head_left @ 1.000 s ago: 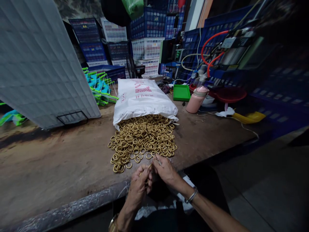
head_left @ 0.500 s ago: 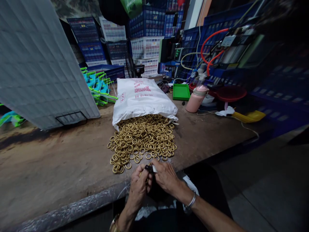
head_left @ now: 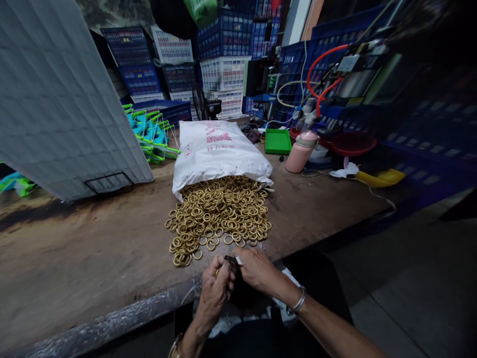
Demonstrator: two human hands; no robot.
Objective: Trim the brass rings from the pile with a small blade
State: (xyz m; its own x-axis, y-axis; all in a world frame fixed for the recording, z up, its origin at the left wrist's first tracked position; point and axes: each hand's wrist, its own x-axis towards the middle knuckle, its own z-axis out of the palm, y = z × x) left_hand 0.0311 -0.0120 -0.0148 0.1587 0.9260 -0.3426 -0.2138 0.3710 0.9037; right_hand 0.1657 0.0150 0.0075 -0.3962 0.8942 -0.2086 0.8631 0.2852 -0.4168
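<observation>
- Broadly, the counter [head_left: 93, 258]: a worn brown surface across the lower left and centre. Its near edge runs just in front of the person.
- Grey ribbed panel [head_left: 55, 99]: leans at rear left with its foot on the counter, well apart from the hands.
- Stacked crates [head_left: 223, 74]: blue and white, behind the counter. Their contents cannot be made out.
- White sack [head_left: 219, 149]: lies on its side at mid-counter, its long axis running away from the person and its open mouth turned toward the hands. It holds brass rings, which spill out of the mouth.
- Heap of brass rings [head_left: 219, 214]: fans out from the sack mouth straight ahead of the hands. Its near fringe lies just beyond the fingertips, and the right hand is slightly the nearer.
- Red basin [head_left: 352, 144], pink bottle [head_left: 300, 154] and green tray [head_left: 278, 141]: grouped at rear right. The bottle stands upright between tray and basin.
- Right hand [head_left: 257, 268]: held over the counter edge, fingers closed in a pinch on the small dark piece.
- Left hand [head_left: 215, 291]: fingers curled shut, meeting the right hand on the same piece. A gold glint at its fingers may be a ring, though this cannot be told for certain.
- Small dark piece [head_left: 231, 259]: held between the two hands, just short of the heap.
</observation>
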